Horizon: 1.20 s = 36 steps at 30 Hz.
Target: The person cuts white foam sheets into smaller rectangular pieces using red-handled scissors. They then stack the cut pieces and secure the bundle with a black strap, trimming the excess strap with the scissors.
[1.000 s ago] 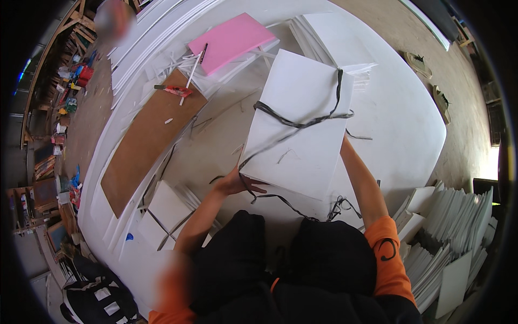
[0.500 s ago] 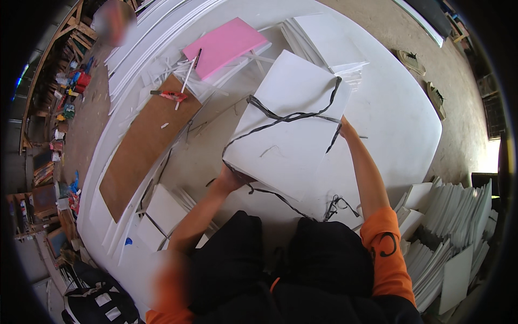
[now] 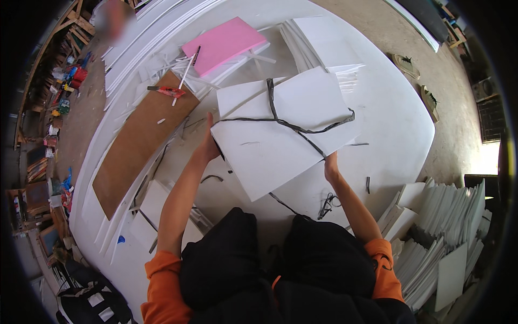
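Observation:
A stack of white boards (image 3: 270, 154) is tied round with black cord (image 3: 275, 116) that crosses on its top face. The top board lies skewed, so a corner points toward me. My left hand (image 3: 207, 144) grips the stack's left edge, with the thumb side showing and the other fingers hidden underneath. At the right edge, close to where a cord runs over, my right hand (image 3: 331, 163) holds the stack; most of its fingers are under the boards. A loose cord end trails from beneath the stack toward my knees.
Left lies a brown board (image 3: 140, 146) with a red cutter knife (image 3: 167, 91). Beyond are a pink board (image 3: 226, 44) and another white board stack (image 3: 326, 43). Many white boards (image 3: 448, 221) stand at right. Cord scraps (image 3: 327, 206) lie near my knees; shoes (image 3: 404, 65) sit on the floor.
The tied stack has turned between my hands and lies more level. My left hand has moved up and left along its edge; my right hand has come down toward me.

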Available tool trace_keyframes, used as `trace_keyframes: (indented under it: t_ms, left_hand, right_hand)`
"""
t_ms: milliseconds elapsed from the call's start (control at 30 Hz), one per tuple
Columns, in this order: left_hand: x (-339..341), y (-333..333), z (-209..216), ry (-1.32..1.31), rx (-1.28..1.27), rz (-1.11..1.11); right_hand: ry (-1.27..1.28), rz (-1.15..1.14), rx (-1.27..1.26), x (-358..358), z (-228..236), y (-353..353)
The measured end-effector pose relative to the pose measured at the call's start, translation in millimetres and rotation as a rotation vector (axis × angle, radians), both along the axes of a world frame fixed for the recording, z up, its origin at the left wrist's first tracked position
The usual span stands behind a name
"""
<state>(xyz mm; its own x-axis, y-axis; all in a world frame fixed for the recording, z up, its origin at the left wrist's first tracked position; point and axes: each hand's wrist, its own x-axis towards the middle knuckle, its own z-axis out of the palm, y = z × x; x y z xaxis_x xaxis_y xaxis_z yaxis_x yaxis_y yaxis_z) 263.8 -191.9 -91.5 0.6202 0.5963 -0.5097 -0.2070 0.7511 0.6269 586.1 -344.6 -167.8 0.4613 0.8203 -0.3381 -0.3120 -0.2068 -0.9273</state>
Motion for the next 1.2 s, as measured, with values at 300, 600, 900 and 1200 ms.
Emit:
trace_keyframes:
  t_ms: [300, 600, 900, 1200]
  left_hand:
    - [-22, -81, 19, 0.382, 0.383, 0.357]
    - [-5, -94, 51, 0.36, 0.516, 0.379]
    - [-3, -92, 48, 0.339, 0.52, 0.64]
    - [-23, -51, 129, 0.328, 0.926, 0.418]
  right_hand:
    - [-0.945, -0.182, 0.249, -17, 115, -44]
    - [-1.531, 0.231, 0.294, -55, 200, -12]
    - [-1.716, 0.9, 0.544, -81, 226, 22]
    - [-1.813, 0.674, 0.393, -110, 216, 17]
